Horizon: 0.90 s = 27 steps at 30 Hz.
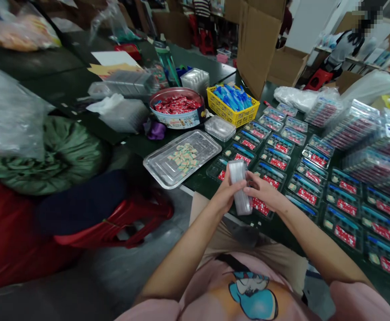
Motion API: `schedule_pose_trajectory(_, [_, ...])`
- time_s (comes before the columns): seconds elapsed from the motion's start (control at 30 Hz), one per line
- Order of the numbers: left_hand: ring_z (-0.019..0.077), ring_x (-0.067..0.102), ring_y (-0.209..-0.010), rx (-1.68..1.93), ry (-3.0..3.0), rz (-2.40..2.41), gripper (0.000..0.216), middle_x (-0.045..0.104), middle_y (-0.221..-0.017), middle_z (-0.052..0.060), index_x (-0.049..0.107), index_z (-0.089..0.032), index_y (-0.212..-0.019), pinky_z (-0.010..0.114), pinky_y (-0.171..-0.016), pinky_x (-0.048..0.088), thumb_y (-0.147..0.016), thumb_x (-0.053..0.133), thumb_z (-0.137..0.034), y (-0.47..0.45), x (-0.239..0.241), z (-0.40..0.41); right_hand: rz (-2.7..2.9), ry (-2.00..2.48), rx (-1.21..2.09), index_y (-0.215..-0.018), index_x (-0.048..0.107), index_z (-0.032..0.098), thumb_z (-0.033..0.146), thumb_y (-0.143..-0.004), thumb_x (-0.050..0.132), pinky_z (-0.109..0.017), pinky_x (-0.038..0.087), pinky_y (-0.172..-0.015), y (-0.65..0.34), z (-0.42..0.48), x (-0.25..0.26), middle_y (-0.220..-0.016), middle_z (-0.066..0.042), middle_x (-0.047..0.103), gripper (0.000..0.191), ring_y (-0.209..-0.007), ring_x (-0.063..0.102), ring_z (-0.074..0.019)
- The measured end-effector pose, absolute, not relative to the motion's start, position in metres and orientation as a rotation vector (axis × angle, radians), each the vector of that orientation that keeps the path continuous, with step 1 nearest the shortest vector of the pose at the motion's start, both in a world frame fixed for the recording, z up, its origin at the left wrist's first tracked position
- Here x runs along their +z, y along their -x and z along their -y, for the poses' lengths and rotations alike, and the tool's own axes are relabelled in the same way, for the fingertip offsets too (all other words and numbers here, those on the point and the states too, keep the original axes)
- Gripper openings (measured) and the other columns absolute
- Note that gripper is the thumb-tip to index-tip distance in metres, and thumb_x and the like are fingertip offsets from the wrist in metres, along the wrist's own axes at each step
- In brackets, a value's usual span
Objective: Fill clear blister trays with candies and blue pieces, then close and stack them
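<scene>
At the far left of the frame a plastic bag (10,107) lay against a green bundle (71,154), with a red stool (117,220) to the right of it, lower down. Left of centre, on the dark bench (203,179), sat a shiny tray (158,167) with a loose heap of small pale packets (184,157) in it. Above it in the frame stood a round tin (176,120) full of red packets (178,105), a bottle (168,64) behind. Just right of the tin, a yellow basket (228,114) held blue sticks (233,97). Near the middle of the frame, the left hand (227,194) had its fingers closed around the left side of a stack (240,191) of clear plastic, tilted slightly, over the bench's front edge. The right hand (263,191) gripped the same stack from the right, fingers narrowed against it. Rows of packs (278,158), with blue and red contents, spread rightward from there, and taller piles (355,125) of packs rose at the right edge.
</scene>
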<state>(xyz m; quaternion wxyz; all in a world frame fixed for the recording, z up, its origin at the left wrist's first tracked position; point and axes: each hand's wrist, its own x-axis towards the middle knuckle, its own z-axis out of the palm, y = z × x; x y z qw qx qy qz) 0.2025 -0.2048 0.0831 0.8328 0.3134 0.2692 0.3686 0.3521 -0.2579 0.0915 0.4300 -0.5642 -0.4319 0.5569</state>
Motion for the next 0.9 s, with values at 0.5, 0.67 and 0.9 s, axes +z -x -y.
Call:
schedule_pose_trajectory(0.5, [0.0248, 0.069, -0.081, 0.801, -0.478, -0.598, 0.080, 0.073, -0.097, 0.010, 0.055, -0.015, -0.127, 0.040, -0.080, 0.054, -0.057, 0.087, -0.036, -0.168, 0.072, 0.183, 1.037, 1.133, 1.592, -0.132, 0.055, 0.033, 0.049, -0.080, 0.071, -0.037, 0.053, -0.091, -0.363, 0.233, 0.110, -0.130, -0.004, 0.060, 0.057, -0.116, 0.059, -0.0228])
schedule_pose_trajectory(0.67, [0.0304, 0.071, -0.088, 0.792, -0.410, -0.598, 0.079, 0.073, -0.096, 0.013, 0.057, -0.013, -0.127, 0.043, -0.085, 0.054, -0.059, 0.084, -0.042, -0.149, 0.059, 0.166, 1.076, 1.509, 1.106, -0.136, 0.051, 0.031, 0.054, -0.072, 0.075, -0.043, 0.052, -0.094, -0.450, 0.172, 0.106, -0.129, -0.006, 0.059, 0.072, -0.112, 0.059, -0.0250])
schedule_pose_trajectory(0.9, [0.0233, 0.070, -0.066, 0.801, -0.327, -0.721, 0.069, 0.074, -0.076, 0.006, 0.066, -0.013, -0.108, 0.034, -0.072, 0.058, -0.049, 0.090, -0.040, -0.141, 0.051, 0.151, 1.593, 1.984, 0.345, -0.138, 0.052, 0.018, 0.067, -0.063, 0.075, -0.054, 0.026, -0.116, -0.524, 0.053, 0.083, -0.144, -0.016, 0.049, 0.093, -0.137, 0.038, -0.0383])
